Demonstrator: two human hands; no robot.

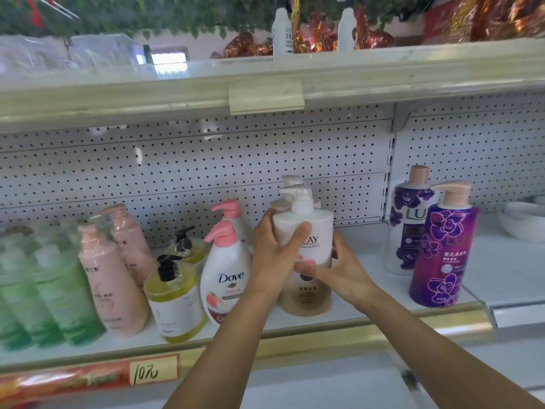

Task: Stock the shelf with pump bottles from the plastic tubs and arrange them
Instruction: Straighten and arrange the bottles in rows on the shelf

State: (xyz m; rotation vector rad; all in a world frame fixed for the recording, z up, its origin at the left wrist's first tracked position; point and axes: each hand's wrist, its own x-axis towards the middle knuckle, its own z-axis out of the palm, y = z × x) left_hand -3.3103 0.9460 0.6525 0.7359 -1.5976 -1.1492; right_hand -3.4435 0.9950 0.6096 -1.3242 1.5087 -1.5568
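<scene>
A white and gold Olay pump bottle [306,231] stands upright on the middle of the shelf [368,323], with a second like it right behind. My left hand [274,252] grips its left side, thumb across the label. My right hand [333,267] holds its right side lower down, fingers wrapped over the front. To its left stand two Dove bottles [225,278] with pink pumps, two yellow bottles [174,299] with black pumps, pink bottles [109,276] and green bottles [56,293]. Two purple Lux bottles [442,249] stand at the right.
A perforated white back panel [206,172] closes the shelf behind. An upper shelf [265,84] carries two white spray bottles [281,28] and red foil goods. White bowls [522,222] sit on the neighbouring bay at the right. A 10-yuan price tag [153,370] hangs on the front rail.
</scene>
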